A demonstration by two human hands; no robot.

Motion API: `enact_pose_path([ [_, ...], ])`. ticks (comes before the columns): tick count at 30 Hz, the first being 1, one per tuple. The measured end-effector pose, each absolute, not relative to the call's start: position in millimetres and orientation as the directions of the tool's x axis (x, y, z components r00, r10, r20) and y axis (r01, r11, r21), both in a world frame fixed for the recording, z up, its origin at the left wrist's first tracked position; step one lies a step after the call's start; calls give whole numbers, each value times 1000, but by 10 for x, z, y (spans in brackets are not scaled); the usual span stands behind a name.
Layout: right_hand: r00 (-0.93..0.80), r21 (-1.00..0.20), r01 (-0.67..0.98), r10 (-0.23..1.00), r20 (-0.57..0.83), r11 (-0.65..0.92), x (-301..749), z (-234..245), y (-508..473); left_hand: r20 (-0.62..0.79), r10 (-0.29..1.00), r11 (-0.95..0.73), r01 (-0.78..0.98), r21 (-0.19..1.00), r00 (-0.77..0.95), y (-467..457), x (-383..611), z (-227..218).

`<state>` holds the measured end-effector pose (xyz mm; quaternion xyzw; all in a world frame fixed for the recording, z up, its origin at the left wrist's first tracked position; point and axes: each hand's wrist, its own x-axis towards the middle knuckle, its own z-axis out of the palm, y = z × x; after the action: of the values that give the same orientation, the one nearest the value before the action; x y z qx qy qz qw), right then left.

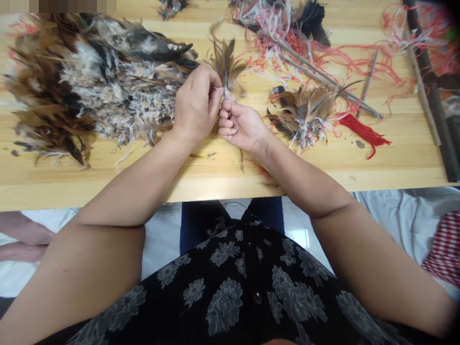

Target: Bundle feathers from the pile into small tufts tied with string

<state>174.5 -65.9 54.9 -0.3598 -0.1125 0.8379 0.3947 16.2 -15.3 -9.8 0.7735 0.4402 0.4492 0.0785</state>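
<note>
A small bunch of brown feathers point(227, 62) stands with its tips pointing away from me, over the wooden table. My right hand point(244, 125) pinches the pale quill end of the bunch between thumb and fingers. My left hand point(198, 106) is closed beside it, thumb and forefinger pinched on a thin whitish strand at the base. The curled fingers hide part of that strand. A large heap of brown, grey and white feathers point(125, 91) lies just left of my left hand. Right of my right hand lies a pile of brown feather bunches point(305, 115) with pale bound ends.
Red yarn point(364, 134) lies right of the smaller pile. Thin sticks point(323, 76) and tangled red and white plastic strings point(276, 24) are further back. A dark bar point(433, 100) runs along the right side of the wooden table point(323, 175). Another person's limb point(27, 235) shows at left.
</note>
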Motion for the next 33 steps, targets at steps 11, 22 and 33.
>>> enact_pose_path([
  [11, -407, -476, -579, 740, -535, -662, 1710, 592, -685, 574, 802, -542, 606, 582, 166, -278, 213, 121],
  [22, -390, -475, -580, 737, -552, -662, 1676, 556, -679, 453, 885, -436, 541, 719, 110, -360, 243, 198],
  [33, -404, -471, -579, 736, -543, -665, 1668, 573, -693, 453, 874, -484, 400, 778, 176, -247, 222, 78],
])
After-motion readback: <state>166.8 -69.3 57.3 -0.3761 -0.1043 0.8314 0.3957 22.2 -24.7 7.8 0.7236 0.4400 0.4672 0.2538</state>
